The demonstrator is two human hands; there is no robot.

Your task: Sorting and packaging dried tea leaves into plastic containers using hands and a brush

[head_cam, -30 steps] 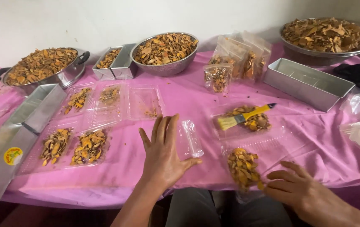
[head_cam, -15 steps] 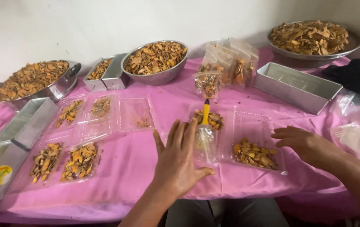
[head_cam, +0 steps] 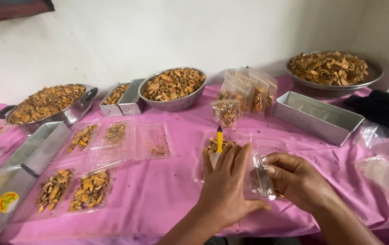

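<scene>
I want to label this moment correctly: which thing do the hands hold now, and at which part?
Both hands hold a clear plastic container: the left hand presses flat on its left side, and the right hand pinches its right edge.

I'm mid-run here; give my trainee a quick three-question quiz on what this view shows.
1. True or false: both hands meet at the clear plastic pouch.
2. What colour is the handle of the brush? A green, B yellow, C red.
3. What covers the table?

Key: 1 true, left hand and right hand both touch it. 2 B. 3 a pink cloth.
</scene>
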